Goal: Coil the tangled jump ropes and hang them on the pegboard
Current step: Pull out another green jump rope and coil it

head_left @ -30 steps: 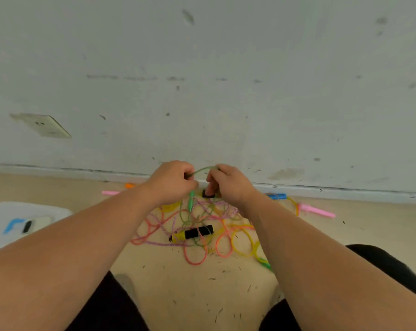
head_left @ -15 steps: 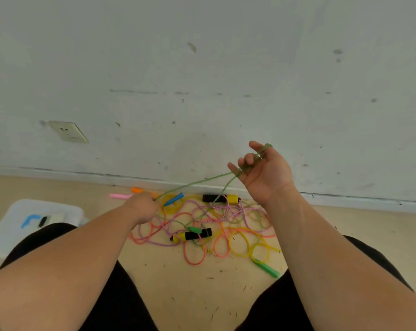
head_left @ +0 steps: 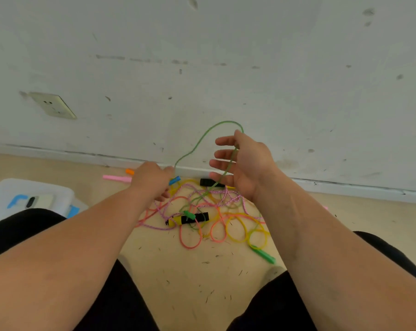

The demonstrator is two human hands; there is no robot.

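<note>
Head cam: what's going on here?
A person seated on the floor is pulling a green rope out of a tangle of ropes by the wall. The left hand grips one end low; the right hand is open, with the rope looped over it. Nothing is coiled yet, and no pegboard is in view.

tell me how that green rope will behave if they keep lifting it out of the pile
Probably floppy: the green rope arches in a loose loop between the left hand and right hand. It likely snags, since its lower run threads through the tangled pile. It looks thin and light, so its green handle may drag along.
</note>
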